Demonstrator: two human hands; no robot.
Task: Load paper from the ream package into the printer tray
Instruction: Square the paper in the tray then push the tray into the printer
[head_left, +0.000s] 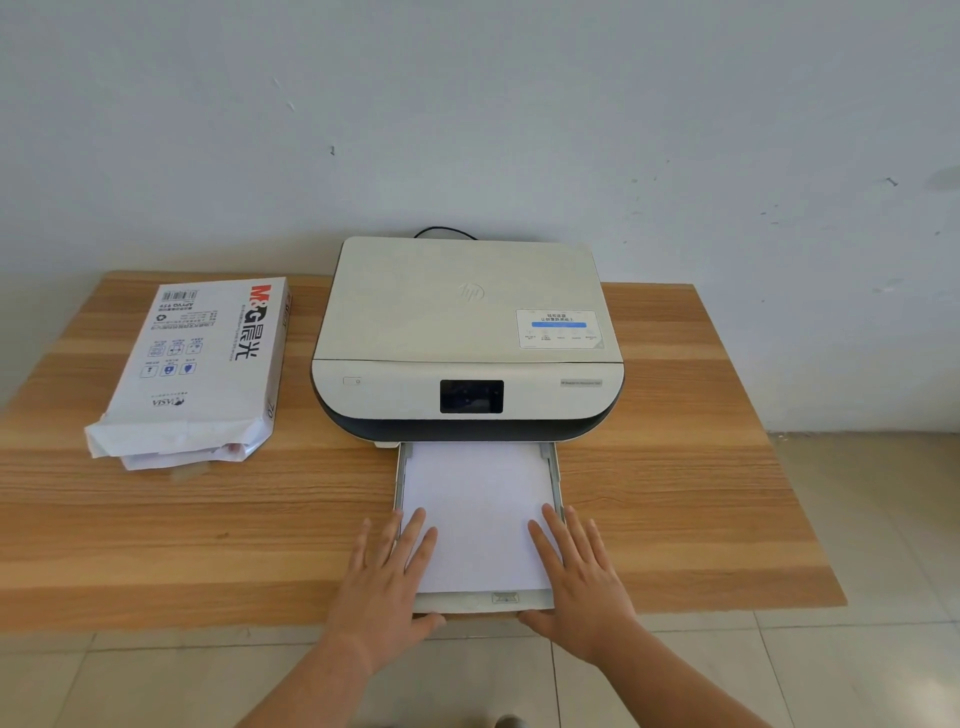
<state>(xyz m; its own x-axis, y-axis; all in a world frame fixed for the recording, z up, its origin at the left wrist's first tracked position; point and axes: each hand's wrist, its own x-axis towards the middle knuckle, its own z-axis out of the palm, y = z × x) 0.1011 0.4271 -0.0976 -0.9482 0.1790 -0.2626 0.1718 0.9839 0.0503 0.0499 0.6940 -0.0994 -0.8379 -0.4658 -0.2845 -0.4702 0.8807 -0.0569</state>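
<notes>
With the paper (480, 512) already lying flat in the pulled-out tray (555, 470) at lower centre, we judge ourselves at the closing step. Our left hand (387, 577) and right hand (582, 571) rest apart on the tray's near corners, fingers straight, thumbs hooked at its front edge. The ream package (200, 364) sits torn open at the left of the table (701, 467). Next, an even, square push into the printer (467, 338).
</notes>
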